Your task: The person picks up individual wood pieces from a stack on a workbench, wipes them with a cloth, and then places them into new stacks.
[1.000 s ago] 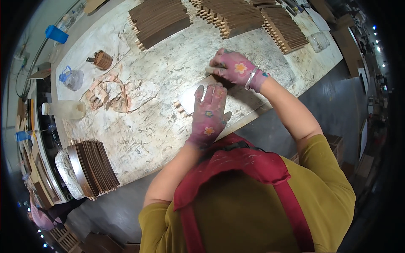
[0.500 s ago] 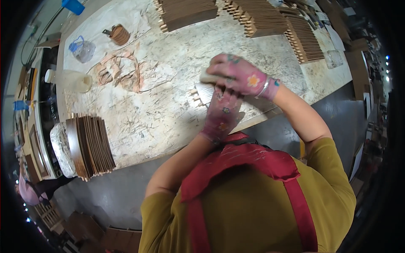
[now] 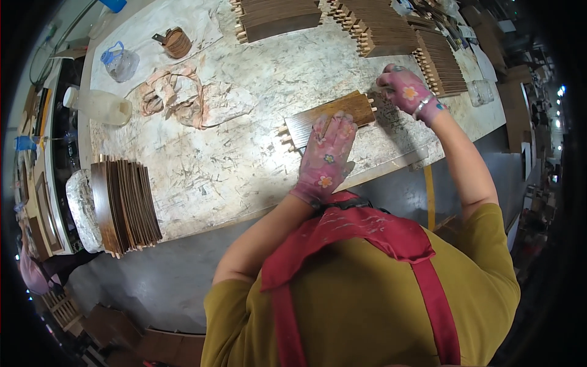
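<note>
A dark brown wooden board [image 3: 333, 110] with pale dowel pegs at its ends lies on the worktable near the front edge. My left hand [image 3: 328, 150], in a pink flowered glove, rests flat across the board with its fingers stretched out. Beyond the board's right end, my right hand [image 3: 405, 90] hovers in a matching glove, fingers curled in. Whatever those fingers may hold is hidden from this side. Close by the right hand stands a row of similar pegged boards [image 3: 443, 67].
More pegged boards [image 3: 278, 21] stand in rows at the back. Another bundle of boards [image 3: 125, 205] is at the left edge. A stained cloth [image 3: 177, 98], a blue-handled clear jug [image 3: 120, 64], a brown-coated cup [image 3: 177, 44] and a white-capped bottle [image 3: 101, 107] occupy the left side.
My right hand has swept from over the left hand and the board's left end to past its right end, uncovering the board. The left hand stays on the board.
</note>
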A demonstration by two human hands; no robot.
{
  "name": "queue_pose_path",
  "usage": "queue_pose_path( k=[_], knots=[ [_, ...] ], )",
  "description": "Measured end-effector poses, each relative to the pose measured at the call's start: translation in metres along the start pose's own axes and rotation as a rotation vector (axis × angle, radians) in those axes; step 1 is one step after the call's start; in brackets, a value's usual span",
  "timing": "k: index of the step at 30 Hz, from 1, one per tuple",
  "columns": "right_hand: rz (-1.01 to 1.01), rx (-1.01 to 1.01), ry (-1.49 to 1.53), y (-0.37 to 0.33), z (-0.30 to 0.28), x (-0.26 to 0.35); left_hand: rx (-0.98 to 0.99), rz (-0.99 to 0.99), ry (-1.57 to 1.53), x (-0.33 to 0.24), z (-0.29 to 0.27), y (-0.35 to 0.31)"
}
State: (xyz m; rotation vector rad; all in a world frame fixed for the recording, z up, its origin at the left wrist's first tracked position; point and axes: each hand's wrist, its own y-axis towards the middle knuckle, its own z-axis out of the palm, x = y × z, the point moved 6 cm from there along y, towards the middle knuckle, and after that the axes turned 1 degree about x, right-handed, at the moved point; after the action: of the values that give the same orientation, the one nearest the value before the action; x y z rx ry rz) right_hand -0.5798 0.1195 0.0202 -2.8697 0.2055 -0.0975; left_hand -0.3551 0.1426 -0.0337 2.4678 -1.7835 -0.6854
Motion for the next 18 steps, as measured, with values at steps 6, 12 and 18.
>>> queue_pose_path(
  k=[6, 12, 18],
  knots=[
    [-0.700, -0.254, 0.398, -0.010, -0.021, 0.146, 0.091, -0.070, 0.001, 0.003, 0.022, -0.009],
    [-0.866, 0.034, 0.197, -0.006, 0.013, 0.191, 0.193, -0.221, -0.202, 0.007, 0.040, -0.019],
    [-0.577, -0.062, 0.410, 0.045, 0.015, 0.163, 0.062, -0.051, 0.053, -0.001, 0.022, -0.010]
  ],
)
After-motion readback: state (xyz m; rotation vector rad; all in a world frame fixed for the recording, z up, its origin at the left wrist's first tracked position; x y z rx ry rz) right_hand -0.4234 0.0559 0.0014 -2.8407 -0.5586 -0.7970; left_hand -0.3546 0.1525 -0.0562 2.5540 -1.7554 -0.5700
